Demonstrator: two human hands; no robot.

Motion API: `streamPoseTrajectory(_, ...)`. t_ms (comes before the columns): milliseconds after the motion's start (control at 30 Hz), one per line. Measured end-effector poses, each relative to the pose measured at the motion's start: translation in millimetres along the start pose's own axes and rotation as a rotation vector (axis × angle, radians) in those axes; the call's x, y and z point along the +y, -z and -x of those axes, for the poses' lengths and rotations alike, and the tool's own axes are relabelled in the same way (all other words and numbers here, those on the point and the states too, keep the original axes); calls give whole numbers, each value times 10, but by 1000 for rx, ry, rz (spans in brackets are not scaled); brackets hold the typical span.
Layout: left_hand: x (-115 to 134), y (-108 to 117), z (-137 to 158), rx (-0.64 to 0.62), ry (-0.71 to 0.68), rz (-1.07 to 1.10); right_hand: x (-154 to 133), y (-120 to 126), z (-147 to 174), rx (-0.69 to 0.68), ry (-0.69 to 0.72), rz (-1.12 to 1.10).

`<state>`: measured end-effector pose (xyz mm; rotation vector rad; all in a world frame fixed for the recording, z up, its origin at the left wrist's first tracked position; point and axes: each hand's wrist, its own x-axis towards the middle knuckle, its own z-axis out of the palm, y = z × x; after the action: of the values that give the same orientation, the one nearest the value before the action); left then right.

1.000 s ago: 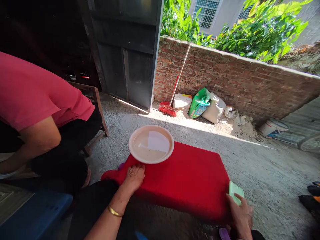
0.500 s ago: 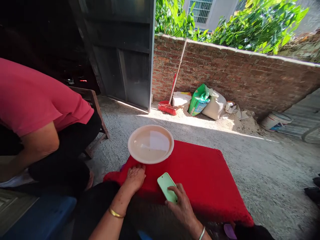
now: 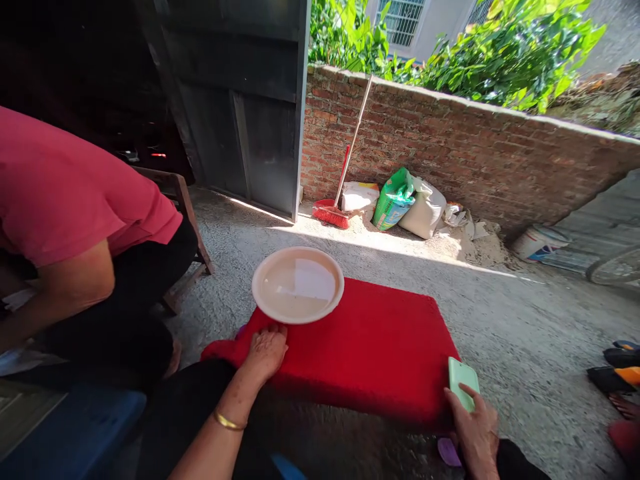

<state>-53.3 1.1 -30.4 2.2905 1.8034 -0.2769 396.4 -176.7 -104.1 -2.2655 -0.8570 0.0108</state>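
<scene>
My right hand [image 3: 475, 420] grips a pale green phone [image 3: 464, 382], its back case facing up, at the right end of a red cloth-covered table [image 3: 370, 347]. The thumb lies along the near side of the phone and the fingers reach across its other side. On the left part of the red cloth rests my left hand [image 3: 269, 350], back up, fingers apart and pointing forward, holding nothing that shows. Just beyond its fingertips stands a wide pale basin [image 3: 299, 319], with a bright reflection on the water inside.
Someone in a red shirt [image 3: 85, 193] bends over close on my left, beside a wooden chair [image 3: 187, 207]. A dark metal door [image 3: 240, 120], a broom [image 3: 330, 215], sacks [image 3: 395, 199] and a bucket [image 3: 537, 241] stand along the brick wall. Feet show at right.
My right hand has carried the phone to the right, from the table's front middle to its right end. My left hand stays by the basin. More of the feet at right shows.
</scene>
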Motion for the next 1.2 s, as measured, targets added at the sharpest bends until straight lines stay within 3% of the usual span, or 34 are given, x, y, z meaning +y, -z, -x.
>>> streamPoseTrajectory(100, -2, 26, -6, -31, 3, -16, -521, -305, 525, -126, 159, -118)
streamPoseTrajectory(233, -13, 35, 11, -34, -12, -47, -1209, -646, 1365, -441, 414, -293)
streamPoseTrajectory(333, -90, -46, 7, -25, -38, -73, -1477, -836, 1791, -748, 562, -227)
streamPoseTrajectory(400, -163, -140, -43, -17, -70, -86, -1526, -933, 1862, -910, 607, -162)
streamPoseTrajectory(533, -146, -304, -150, 86, -152, 9, -1439, -859, 1610, -994, 622, -74)
streamPoseTrajectory(633, 130, -391, -40, 144, -401, 276, -1383, -543, 1337, -988, 657, -63)
streamPoseTrajectory(733, 544, -522, 186, 13, -710, 436, -1393, -195, 1098, -995, 661, -193)
streamPoseTrajectory(800, 814, -612, 303, -79, -814, 433, -1395, -24, 950, -1007, 632, -323)
streamPoseTrajectory(933, 1234, -590, 400, -111, -769, 391, -1319, 170, 693, -1008, 527, -486)
streamPoseTrajectory(1067, 1598, -311, 406, -50, -821, 306, -1191, 289, 476, -999, 395, -610)
streamPoseTrajectory(1200, 2017, -128, 201, 33, -878, 158, -931, 334, 138, -950, 313, -710)
